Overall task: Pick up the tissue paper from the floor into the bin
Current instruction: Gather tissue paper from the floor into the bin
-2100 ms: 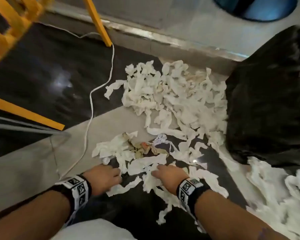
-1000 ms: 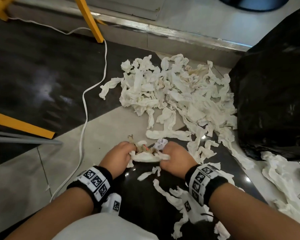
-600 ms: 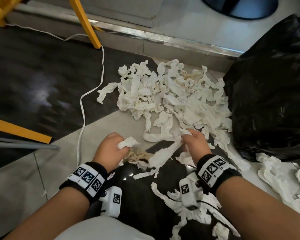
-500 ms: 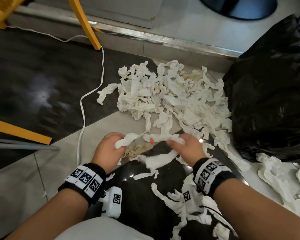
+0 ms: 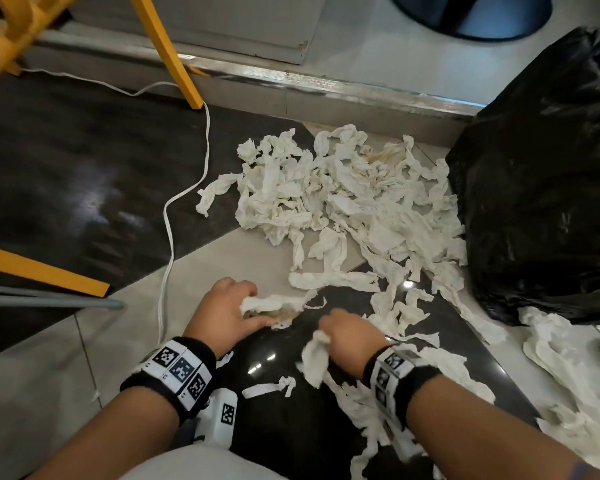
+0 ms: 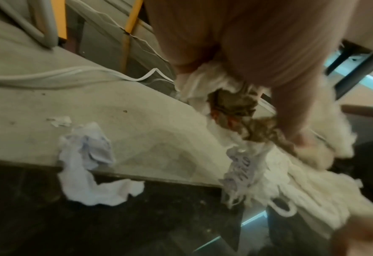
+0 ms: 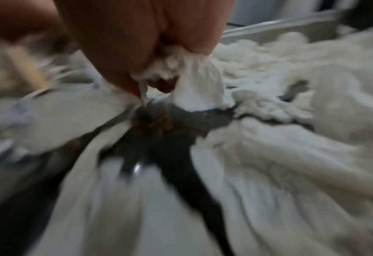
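The job is barely begun. The left hand (image 5: 222,315) grips a stained wad of tissue (image 5: 274,306) low over the floor, and the right hand (image 5: 349,341) pinches a white strip (image 5: 315,358) beside it. The main tissue heap (image 5: 343,202) lies at twelve o'clock, with more scattered at four. The black bin bag (image 5: 541,174) sits at two o'clock; its opening, probably facing away, is not visible.

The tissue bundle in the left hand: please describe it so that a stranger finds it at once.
Start at the black bin bag on the right, then cross the big heap of tissue toward the two hands. The left hand grips the tissue bundle low over the floor. Unlike the plain white strips around it, it holds brownish, stained paper.
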`<act>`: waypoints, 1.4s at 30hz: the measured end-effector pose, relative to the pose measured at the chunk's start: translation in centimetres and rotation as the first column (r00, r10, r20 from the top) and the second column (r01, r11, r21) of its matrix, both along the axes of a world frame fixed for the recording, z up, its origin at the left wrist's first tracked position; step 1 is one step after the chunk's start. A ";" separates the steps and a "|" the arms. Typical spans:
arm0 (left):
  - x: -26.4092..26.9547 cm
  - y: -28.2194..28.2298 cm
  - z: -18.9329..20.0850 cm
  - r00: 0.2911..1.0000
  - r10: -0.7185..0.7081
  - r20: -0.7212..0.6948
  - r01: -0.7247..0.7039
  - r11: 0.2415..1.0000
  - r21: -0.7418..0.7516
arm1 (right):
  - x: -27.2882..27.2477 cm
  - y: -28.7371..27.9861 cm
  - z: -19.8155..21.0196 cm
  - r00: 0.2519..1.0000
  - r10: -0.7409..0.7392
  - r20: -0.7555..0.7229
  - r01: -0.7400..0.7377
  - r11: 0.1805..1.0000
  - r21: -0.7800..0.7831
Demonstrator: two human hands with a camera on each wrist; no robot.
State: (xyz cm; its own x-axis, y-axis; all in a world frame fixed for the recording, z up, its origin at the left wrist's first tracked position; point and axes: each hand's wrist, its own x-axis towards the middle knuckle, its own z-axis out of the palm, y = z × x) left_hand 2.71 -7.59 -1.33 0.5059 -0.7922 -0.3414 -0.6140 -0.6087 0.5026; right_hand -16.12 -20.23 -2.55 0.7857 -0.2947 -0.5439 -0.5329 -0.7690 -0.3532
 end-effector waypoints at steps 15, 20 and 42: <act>-2.5 3.2 -2.0 0.767 -0.641 0.019 0.626 0.755 0.196 | 2.1 -5.6 -1.2 0.981 0.056 -0.188 -0.090 0.980 -0.179; -3.6 3.6 -3.1 0.673 -0.733 -0.100 0.710 0.601 0.367 | 2.0 -7.1 -0.6 0.983 -0.165 -0.077 0.146 0.966 -0.211; -10.0 -2.5 -3.9 0.293 -0.953 0.071 0.894 0.300 0.333 | -0.5 -16.2 17.7 0.306 -0.760 0.573 0.672 0.599 0.436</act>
